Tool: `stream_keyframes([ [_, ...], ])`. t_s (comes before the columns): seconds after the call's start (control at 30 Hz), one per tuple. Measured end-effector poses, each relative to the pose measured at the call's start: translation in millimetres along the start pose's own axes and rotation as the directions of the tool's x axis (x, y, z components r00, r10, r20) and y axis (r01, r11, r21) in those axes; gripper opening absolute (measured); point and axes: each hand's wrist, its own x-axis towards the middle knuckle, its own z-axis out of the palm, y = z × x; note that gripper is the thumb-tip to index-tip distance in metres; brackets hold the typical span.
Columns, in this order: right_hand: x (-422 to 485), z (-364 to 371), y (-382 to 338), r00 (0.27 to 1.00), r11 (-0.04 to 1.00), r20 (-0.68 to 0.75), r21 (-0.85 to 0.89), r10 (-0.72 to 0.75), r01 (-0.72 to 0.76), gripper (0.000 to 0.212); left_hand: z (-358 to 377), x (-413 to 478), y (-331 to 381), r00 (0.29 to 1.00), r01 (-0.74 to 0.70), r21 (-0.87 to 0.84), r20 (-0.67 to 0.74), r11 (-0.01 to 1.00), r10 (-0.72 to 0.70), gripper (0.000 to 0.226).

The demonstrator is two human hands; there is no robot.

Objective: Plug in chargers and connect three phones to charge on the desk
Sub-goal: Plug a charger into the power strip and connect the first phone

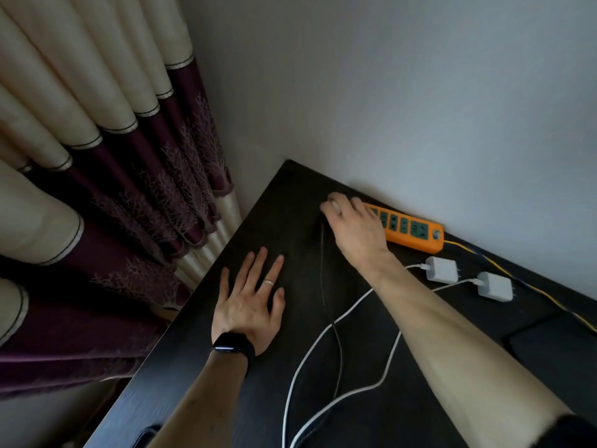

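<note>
An orange power strip [412, 230] with green sockets lies against the wall at the back of the dark desk [290, 202]. My right hand [353, 229] covers its left end, fingers curled down over something dark at the end of a black cable [324, 279]; the plug itself is hidden. My left hand [248, 305] lies flat on the desk with fingers spread, a ring and a dark watch on it. Two white chargers [442, 270] [496, 287] lie unplugged in front of the strip, each with a white cable [352, 307] running toward me.
A dark flat object [555, 344] lies at the right edge; I cannot tell whether it is a phone. The strip's yellow and blue cord [529, 287] trails right along the wall. Cream and purple curtains [129, 189] hang beyond the desk's left edge.
</note>
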Motion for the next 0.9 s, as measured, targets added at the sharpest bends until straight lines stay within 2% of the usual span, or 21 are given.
stream_keyframes([
  [0.07, -10.0, -4.1, 11.1, 0.972, 0.949, -0.156, 0.288, 0.178, -0.128, 0.035, -2.2, -0.3, 1.4, 1.0, 0.006, -0.009, 0.001, 1.0, -0.006, 0.057],
  [0.1, -14.1, -8.6, 18.7, 0.932, 0.856, -0.164, 0.471, 0.323, -0.213, 0.029, -2.4, -0.6, 1.4, 1.0, 0.006, -0.008, 0.001, 1.0, -0.006, 0.057],
  [0.17, -21.5, -16.0, 35.3, 0.83, 0.544, -0.037, 0.771, 0.557, -0.33, 0.029, -3.0, -1.3, 1.2, 1.0, 0.003, -0.005, 0.005, 1.0, -0.003, 0.057],
  [0.2, -26.0, -19.3, 45.8, 0.789, 0.411, 0.031, 0.841, 0.613, -0.352, 0.032, -2.8, -1.2, 1.8, 1.0, -0.001, -0.005, 0.004, 1.0, 0.001, 0.057],
  [0.23, -30.6, -21.5, 55.3, 0.77, 0.346, 0.077, 0.861, 0.634, -0.372, 0.033, -2.6, -1.3, 1.3, 1.0, -0.001, -0.002, 0.005, 1.0, 0.001, 0.057],
  [0.33, -46.2, -24.0, 81.9, 0.779, 0.34, 0.16, 0.834, 0.606, -0.435, 0.032, -2.8, -1.3, 1.5, 1.0, 0.008, 0.0, -0.008, 1.0, -0.008, 0.058],
  [0.43, -55.3, -27.2, 102.1, 0.771, 0.261, 0.244, 0.845, 0.588, -0.467, 0.023, -2.3, -0.8, 2.3, 1.0, 0.006, -0.018, -0.01, 1.0, -0.006, 0.059],
  [0.57, -57.7, -32.2, 117.3, 0.768, 0.212, 0.34, 0.829, 0.542, -0.517, 0.021, -1.2, -0.1, 2.0, 1.0, 0.006, -0.022, -0.018, 1.0, -0.006, 0.06],
  [0.8, -45.1, -34.1, 117.5, 0.77, 0.198, 0.398, 0.812, 0.499, -0.549, 0.026, -1.8, -0.4, 3.1, 1.0, 0.006, -0.031, -0.017, 1.0, -0.006, 0.06],
  [0.9, -44.8, -34.3, 119.1, 0.77, 0.223, 0.41, 0.795, 0.488, -0.565, 0.03, -2.7, -0.4, 3.6, 1.0, 0.003, -0.04, -0.023, 0.999, -0.004, 0.06],
])
